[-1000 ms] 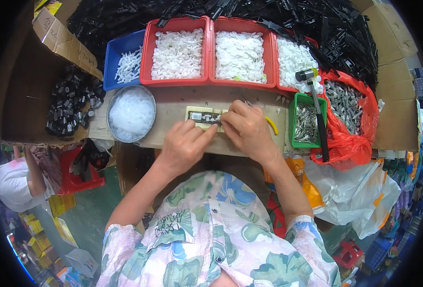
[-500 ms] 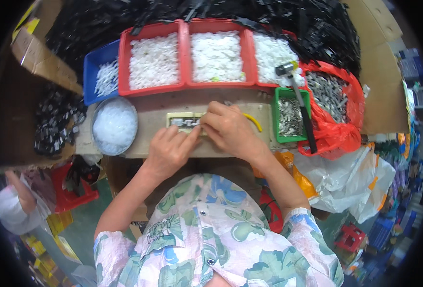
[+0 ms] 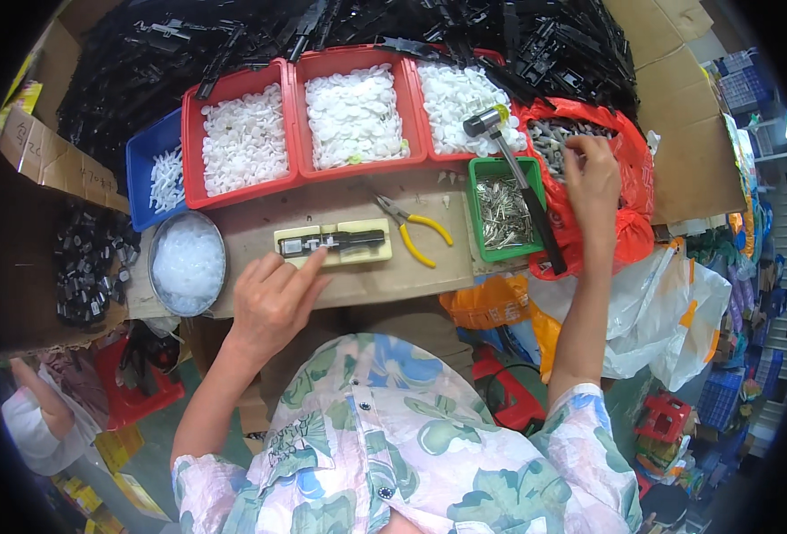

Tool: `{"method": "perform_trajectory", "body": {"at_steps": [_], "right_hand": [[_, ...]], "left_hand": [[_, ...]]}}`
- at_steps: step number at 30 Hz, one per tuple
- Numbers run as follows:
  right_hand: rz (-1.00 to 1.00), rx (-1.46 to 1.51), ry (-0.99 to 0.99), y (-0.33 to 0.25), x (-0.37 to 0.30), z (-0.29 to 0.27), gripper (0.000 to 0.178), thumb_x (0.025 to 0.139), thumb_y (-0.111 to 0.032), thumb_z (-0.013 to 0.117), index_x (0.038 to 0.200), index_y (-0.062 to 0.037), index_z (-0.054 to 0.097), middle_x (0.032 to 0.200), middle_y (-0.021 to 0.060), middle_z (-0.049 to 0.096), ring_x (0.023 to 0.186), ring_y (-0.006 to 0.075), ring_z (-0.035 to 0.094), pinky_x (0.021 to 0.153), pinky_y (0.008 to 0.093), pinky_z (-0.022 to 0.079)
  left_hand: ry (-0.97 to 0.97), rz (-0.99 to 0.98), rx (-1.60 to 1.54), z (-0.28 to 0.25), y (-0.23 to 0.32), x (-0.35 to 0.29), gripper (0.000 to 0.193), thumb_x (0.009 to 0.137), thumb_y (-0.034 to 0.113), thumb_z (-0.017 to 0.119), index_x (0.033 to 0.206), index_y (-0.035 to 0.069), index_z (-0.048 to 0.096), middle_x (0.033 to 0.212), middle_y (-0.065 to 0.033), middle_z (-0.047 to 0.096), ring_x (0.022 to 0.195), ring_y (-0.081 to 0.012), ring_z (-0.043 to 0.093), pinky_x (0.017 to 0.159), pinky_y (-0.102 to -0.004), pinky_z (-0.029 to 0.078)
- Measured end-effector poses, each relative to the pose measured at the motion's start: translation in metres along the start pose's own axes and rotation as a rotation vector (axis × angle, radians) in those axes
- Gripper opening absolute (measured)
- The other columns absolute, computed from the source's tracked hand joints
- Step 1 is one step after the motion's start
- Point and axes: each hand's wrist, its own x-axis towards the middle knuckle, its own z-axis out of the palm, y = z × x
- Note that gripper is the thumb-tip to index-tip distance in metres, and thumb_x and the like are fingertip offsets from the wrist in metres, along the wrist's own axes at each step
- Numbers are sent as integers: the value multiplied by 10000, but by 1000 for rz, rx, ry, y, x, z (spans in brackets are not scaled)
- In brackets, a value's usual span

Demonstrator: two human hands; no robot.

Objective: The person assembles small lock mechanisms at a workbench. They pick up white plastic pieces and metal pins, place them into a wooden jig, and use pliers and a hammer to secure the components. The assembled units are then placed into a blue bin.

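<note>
My left hand (image 3: 273, 298) rests at the front of the bench. Its index fingertip touches small white pieces in a long black part (image 3: 358, 239), and the hand grips nothing. That part lies in a cream-coloured holder block (image 3: 380, 254). Over a red plastic bag (image 3: 640, 173) on the right, my right hand (image 3: 596, 182) reaches among grey cylindrical pieces (image 3: 552, 142). Its fingers are bent and a gap shows between thumb and forefinger; I see nothing held. Pliers (image 3: 426, 222) with yellow handles lie with jaws spread, right of the block.
Red bins (image 3: 301, 133) of white plastic pieces line the back, beside a blue bin (image 3: 135, 182). A hammer (image 3: 527, 191) lies across a green tray (image 3: 482, 245) of metal pins. A round bowl (image 3: 151, 267) stands left; black parts (image 3: 553, 53) pile behind.
My right hand has left the block and moved right to the red bag, uncovering the pliers and the black part. My left index finger stays on the part. The whole view has shifted.
</note>
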Motion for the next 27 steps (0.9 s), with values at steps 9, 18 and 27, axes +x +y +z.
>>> {"method": "perform_trajectory", "body": {"at_steps": [9, 18, 27], "right_hand": [[3, -186, -209, 91, 26, 21, 417, 803, 40, 538, 1207, -44, 598, 1111, 218, 676, 1042, 390, 654, 872, 470, 502], [-42, -2, -163, 70, 30, 3, 392, 791, 21, 608, 1180, -23, 623, 834, 123, 581, 749, 256, 581, 723, 400, 480], [41, 148, -162, 48, 11, -18, 375, 796, 41, 573, 1161, -20, 636, 802, 43, 503, 707, 139, 499, 665, 304, 438]], "left_hand": [[198, -196, 81, -63, -49, 3, 350, 777, 16, 780, 1121, 7, 717, 666, -99, 557, 629, -254, 537, 585, -382, 429], [104, -449, 357, -84, -172, -2, 200, 803, 67, 748, 991, 0, 738, 872, -154, 674, 903, -341, 640, 802, -428, 517], [-45, -525, 451, -78, -194, 8, 181, 821, 114, 734, 957, -4, 739, 884, -176, 697, 933, -356, 646, 848, -457, 513]]}}
